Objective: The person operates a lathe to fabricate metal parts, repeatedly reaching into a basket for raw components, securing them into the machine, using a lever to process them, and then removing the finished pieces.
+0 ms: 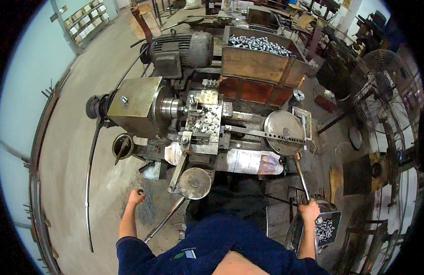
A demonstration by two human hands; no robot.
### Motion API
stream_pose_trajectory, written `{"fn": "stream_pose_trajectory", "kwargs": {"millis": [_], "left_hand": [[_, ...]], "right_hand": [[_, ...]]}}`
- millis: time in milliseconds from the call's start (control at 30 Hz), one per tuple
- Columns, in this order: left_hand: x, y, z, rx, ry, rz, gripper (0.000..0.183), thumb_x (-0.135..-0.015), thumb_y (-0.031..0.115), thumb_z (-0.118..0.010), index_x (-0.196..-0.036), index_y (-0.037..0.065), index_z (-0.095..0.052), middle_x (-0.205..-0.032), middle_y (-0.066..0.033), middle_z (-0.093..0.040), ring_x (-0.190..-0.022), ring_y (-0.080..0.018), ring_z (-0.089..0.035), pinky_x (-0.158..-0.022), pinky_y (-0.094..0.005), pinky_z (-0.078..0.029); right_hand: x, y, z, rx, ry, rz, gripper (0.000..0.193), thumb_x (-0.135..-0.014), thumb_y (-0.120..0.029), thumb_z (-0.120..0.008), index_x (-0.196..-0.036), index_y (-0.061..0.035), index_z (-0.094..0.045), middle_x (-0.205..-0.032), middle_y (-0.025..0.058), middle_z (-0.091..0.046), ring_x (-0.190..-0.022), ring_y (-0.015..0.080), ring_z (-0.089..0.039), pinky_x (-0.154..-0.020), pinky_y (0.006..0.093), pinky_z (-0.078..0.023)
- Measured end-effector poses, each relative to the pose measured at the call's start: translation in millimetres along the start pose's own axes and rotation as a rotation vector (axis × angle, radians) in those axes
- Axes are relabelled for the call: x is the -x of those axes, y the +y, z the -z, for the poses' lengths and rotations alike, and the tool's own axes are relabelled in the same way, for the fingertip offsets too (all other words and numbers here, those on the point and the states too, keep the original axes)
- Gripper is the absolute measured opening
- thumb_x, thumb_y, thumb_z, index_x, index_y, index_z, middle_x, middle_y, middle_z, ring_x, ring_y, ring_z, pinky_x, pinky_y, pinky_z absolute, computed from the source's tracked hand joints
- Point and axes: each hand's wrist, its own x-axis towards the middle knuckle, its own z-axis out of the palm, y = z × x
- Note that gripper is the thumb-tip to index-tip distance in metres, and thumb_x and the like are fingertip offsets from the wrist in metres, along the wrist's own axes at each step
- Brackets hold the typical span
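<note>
While the right hand point(309, 211) is gripping a metal lever point(303, 178) beside the larger round plate point(278, 123) on the lathe point(205, 121), apparently working the machine, the left hand point(137, 197) is hovering curled, contents unclear, the next move likely calling for steady pressure.

My left hand point(137, 197) has open floor point(112, 192) to its left, up to the long rod point(87, 192); the pot point(116, 145) stands on its far side and the left lever point(164, 220) slants to its right. Right of my right hand point(309, 211), the parts bin point(336, 222) crowds it; the large disc point(278, 126) blocks the far side.
</note>
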Motion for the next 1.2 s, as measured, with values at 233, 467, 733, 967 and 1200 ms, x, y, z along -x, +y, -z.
{"fn": "stream_pose_trajectory", "kwargs": {"millis": [233,467,733,967,1200], "left_hand": [[-19.0,30.9,7.9,0.025,0.106,-0.148,0.036,-0.074,0.010,-0.061,-0.107,-0.005,-0.058,-0.072,-0.0156,-0.065,-0.057,-0.0213,-0.063,-0.058,-0.0314,-0.050],[-34.1,74.1,29.6,0.014,0.185,-0.118,0.040,-0.076,0.017,-0.062,-0.110,-0.005,-0.055,-0.080,-0.0181,-0.064,-0.068,-0.0244,-0.065,-0.064,-0.0347,-0.050],[-45.5,92.7,39.8,-0.341,0.328,-0.249,0.048,-0.075,0.028,-0.064,-0.115,0.003,-0.055,-0.102,-0.0195,-0.061,-0.095,-0.0335,-0.059,-0.080,-0.0398,-0.047],[-36.4,132.3,21.7,-0.542,0.337,-0.211,0.042,-0.077,0.040,-0.061,-0.100,0.005,-0.059,-0.091,-0.0187,-0.063,-0.089,-0.0342,-0.061,-0.076,-0.0420,-0.049],[-61.9,85.5,-31.9,-0.504,0.397,-0.131,0.048,-0.079,0.048,-0.056,-0.094,0.003,-0.057,-0.090,-0.0212,-0.063,-0.085,-0.0372,-0.061,-0.073,-0.0451,-0.049]], "right_hand": [[31.3,-19.1,-2.4,-0.132,-0.029,0.008,0.033,-0.053,-0.026,-0.058,-0.075,-0.0018,-0.056,-0.070,0.0238,-0.060,-0.070,0.0428,-0.059,-0.065,0.0484,-0.047],[12.0,-20.9,12.8,-0.015,-0.066,0.006,0.029,-0.058,-0.030,-0.057,-0.071,-0.0047,-0.063,-0.074,0.0197,-0.063,-0.070,0.0380,-0.061,-0.064,0.0458,-0.048],[-127.8,37.9,17.2,0.274,-0.076,-0.156,0.037,-0.062,-0.032,-0.063,-0.086,-0.0042,-0.065,-0.095,0.0171,-0.065,-0.089,0.0327,-0.063,-0.076,0.0419,-0.050],[-245.4,0.1,31.6,0.443,0.049,-0.193,0.029,-0.078,-0.024,-0.052,-0.101,-0.0115,-0.062,-0.112,0.0073,-0.059,-0.110,0.0263,-0.051,-0.093,0.0566,-0.029],[-262.4,0.5,20.0,0.429,0.106,-0.148,0.029,-0.078,-0.024,-0.051,-0.102,-0.0109,-0.061,-0.108,0.0100,-0.059,-0.109,0.0276,-0.051,-0.092,0.0616,-0.030]]}}
